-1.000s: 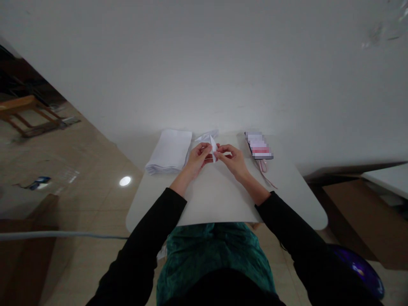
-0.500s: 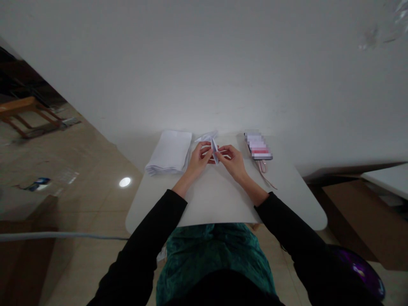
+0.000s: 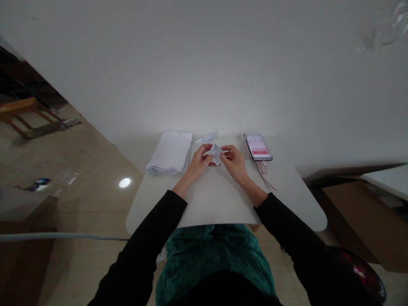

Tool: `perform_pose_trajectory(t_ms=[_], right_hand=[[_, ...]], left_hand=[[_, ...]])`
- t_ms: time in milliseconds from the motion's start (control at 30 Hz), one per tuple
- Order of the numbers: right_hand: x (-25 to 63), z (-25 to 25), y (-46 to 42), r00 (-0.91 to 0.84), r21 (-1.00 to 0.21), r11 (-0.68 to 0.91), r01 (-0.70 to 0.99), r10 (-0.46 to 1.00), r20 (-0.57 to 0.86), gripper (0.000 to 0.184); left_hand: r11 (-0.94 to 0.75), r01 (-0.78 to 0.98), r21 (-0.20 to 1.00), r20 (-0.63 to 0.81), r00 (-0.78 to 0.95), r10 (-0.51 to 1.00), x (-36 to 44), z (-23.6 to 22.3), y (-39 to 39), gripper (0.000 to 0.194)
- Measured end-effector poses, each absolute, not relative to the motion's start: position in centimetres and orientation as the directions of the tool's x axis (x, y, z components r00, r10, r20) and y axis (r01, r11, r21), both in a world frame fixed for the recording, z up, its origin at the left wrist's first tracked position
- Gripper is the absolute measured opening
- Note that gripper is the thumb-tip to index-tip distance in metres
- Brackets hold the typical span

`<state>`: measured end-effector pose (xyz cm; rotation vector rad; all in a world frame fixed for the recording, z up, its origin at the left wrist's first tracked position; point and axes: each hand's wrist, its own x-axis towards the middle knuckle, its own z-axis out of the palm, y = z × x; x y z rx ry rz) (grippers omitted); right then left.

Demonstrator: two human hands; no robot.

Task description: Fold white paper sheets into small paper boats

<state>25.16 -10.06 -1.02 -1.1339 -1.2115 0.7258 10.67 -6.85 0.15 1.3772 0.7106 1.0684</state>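
Folded paper (image 3: 216,154), a narrow upright fold a moment ago, now spreads wider, pinched between the fingertips of the left hand (image 3: 199,160) and right hand (image 3: 234,163), above the worktop (image 3: 219,199). Just behind it lies a second paper piece (image 3: 208,137); a paper stack (image 3: 170,153) sits to the left, a phone (image 3: 258,147) to the right.
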Motion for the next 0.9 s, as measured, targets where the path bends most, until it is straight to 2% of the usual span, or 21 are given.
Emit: perform_pose_trajectory(t_ms=[100, 333, 467, 567, 767, 900], right_hand=[[25.6, -1.3, -9.7, 0.26, -0.931, 0.339, 0.136, 0.895, 0.364, 0.017], [25.8, -1.9, -9.3, 0.242, -0.929, 0.367, 0.047, 0.898, 0.367, 0.017], [26.0, -2.7, -8.9, 0.259, -0.916, 0.401, 0.022, 0.882, 0.393, 0.016], [26.1, -3.5, -8.5, 0.262, -0.895, 0.444, 0.054, 0.858, 0.441, 0.014], [25.7, -3.4, -8.6, 0.257, -0.883, 0.431, 0.186, 0.846, 0.467, 0.016], [25.4, -3.0, -9.0, 0.253, -0.876, 0.433, 0.213, 0.841, 0.478, 0.017]], left_hand=[[-0.108, -0.201, 0.974, 0.181, 0.393, 0.902, 10.5, 0.1, -6.8, 0.026], [-0.006, -0.277, 0.961, 0.137, 0.456, 0.88, 10.2, -0.2, -6.5, 0.03], [0.029, -0.3, 0.954, 0.11, 0.438, 0.892, 10.2, 0.0, -6.5, 0.023], [0.057, -0.309, 0.949, 0.08, 0.412, 0.908, 10.2, 0.2, -6.5, 0.026], [-0.08, -0.189, 0.979, 0.129, 0.267, 0.955, 10.4, 0.1, -6.5, 0.029], [-0.131, -0.185, 0.974, 0.172, 0.221, 0.96, 10.5, -0.4, -6.3, 0.027]])
